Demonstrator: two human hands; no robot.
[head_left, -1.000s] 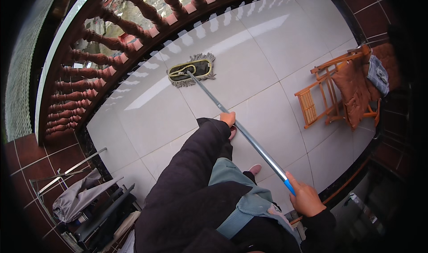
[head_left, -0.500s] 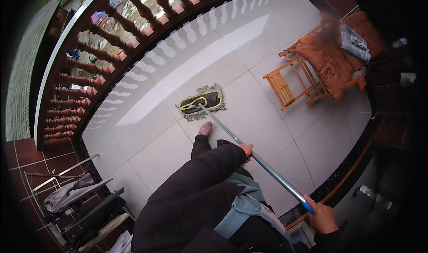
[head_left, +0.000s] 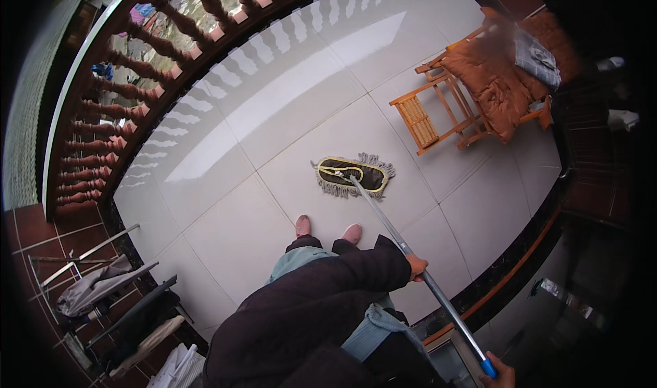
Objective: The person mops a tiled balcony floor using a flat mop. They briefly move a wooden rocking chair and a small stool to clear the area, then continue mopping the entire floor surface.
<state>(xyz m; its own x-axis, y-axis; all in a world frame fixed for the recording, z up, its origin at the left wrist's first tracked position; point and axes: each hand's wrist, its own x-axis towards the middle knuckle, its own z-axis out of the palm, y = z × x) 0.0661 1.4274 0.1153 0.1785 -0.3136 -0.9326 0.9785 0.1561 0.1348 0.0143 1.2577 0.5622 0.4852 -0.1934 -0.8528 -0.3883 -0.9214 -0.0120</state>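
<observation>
A flat dust mop (head_left: 373,177) with a dark, yellow-edged pad and grey fringe rests on the pale tiles ahead of my feet. Its silver pole slants down to the right, ending in a blue grip (head_left: 488,368). My left hand (head_left: 417,267) is closed round the middle of the pole, its dark sleeve reaching across my body. At the lower right, my right hand (head_left: 501,374) holds the pole's end by the blue grip; part of that hand is cut off by the picture's lower edge.
A wooden lounge chair (head_left: 489,90) with an orange-brown cushion and a folded checked cloth stands at the right. A red-brown balustrade (head_left: 161,46) curves along the far left. Clothes on a metal rack (head_left: 102,292) hang at lower left. My pink shoes (head_left: 303,225) stand behind the mop.
The mop head has moved right and somewhat nearer, turning slightly. Both hands have shifted down and right with the pole. A second pink shoe has come into view.
</observation>
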